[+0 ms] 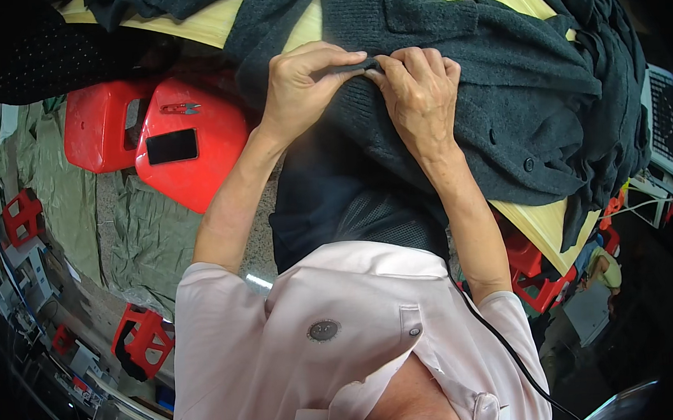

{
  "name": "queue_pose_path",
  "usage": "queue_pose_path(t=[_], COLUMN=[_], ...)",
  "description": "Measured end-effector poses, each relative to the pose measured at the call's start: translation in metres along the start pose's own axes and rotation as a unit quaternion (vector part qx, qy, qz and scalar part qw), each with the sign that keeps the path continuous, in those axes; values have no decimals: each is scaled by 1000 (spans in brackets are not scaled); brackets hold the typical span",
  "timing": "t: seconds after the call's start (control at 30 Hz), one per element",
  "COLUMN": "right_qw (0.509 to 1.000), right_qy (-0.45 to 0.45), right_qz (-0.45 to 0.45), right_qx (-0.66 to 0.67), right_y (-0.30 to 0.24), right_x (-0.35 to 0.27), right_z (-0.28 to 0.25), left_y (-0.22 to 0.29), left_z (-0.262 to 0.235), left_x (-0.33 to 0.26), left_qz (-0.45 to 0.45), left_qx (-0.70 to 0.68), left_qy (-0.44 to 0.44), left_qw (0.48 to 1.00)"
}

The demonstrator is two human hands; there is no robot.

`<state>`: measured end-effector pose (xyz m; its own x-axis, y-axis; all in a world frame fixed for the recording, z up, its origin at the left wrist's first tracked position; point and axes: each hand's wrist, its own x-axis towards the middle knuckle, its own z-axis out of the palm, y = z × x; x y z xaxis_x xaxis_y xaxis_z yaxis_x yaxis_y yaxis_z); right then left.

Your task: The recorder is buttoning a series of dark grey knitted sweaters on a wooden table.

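Observation:
A dark grey knitted cardigan with buttons lies over the table's near edge and hangs toward my lap. My left hand pinches a folded edge of its knit between thumb and forefinger. Close beside it, my right hand grips the same edge, with the thumb and forefinger pressed together. A short strip of the fabric is stretched between the two hands. Below my right hand, a dark button shows on the cardigan's front. Whether anything small is held in the fingertips is hidden.
Left of me, a red plastic stool carries a black phone and small thread snips. More dark knitwear is heaped on the pale wooden table at right. A dark cable runs down past my right side.

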<state>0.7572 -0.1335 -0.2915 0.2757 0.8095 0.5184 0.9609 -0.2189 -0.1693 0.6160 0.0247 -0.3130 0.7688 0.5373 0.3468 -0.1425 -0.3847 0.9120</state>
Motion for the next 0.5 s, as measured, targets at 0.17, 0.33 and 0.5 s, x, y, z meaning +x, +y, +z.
queue_pose_path(t=[0.17, 0.33, 0.5], right_qw=[997, 998, 997], right_qy=[-68, -40, 39], right_qz=[-23, -42, -25], right_qx=[40, 35, 57], right_y=[3, 9, 2], right_x=[12, 8, 9], right_z=[-2, 2, 9], left_y=[-9, -3, -3], left_z=[-5, -2, 12], left_x=[1, 3, -4], left_qz=[5, 32, 48], left_qx=[-12, -17, 50], left_qy=[-7, 5, 82], left_qw=[1000, 999, 994])
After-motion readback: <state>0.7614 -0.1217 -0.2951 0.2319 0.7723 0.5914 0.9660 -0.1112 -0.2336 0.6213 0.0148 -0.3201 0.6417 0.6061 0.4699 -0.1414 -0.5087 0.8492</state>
